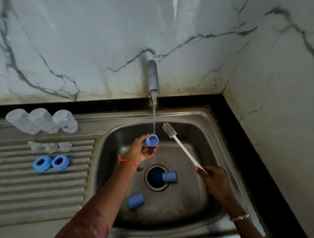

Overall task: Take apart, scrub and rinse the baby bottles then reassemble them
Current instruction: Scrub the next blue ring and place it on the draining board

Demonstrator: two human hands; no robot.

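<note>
Blue plastic bottle cap (152, 140), small and cup-shaped, sits in your left hand (140, 152), pinched at its side between thumb and curled fingers. Its open mouth faces up and towards you. It is held over the steel sink basin (193, 120), right under the thin stream of water (154, 115) falling from the grey metal tap (153, 76), and the stream lands in the cap.

Your right hand (214, 179) grips the lower end of the long white-handled bottle brush (184, 151). Its fingers are wrapped round the handle, and the grey ribbed head (169, 131) points up beside the stream, just right of the cap and not touching it.

Two more blue caps lie on their sides in the basin. One (170, 176) rests partly over the round drain (153, 177); the other (135, 201) lies nearer to you, on the basin floor.

On the ribbed steel drainboard (34, 185) to your left, three clear plastic bottle bodies (43, 120) stand side by side along the back edge. In front of them is a row of three clear nipples (50, 147). In front of those are two blue screw rings (60, 162), touching each other.

A red thread (127, 161) circles your left wrist and a silver bracelet (239, 217) your right.
</note>
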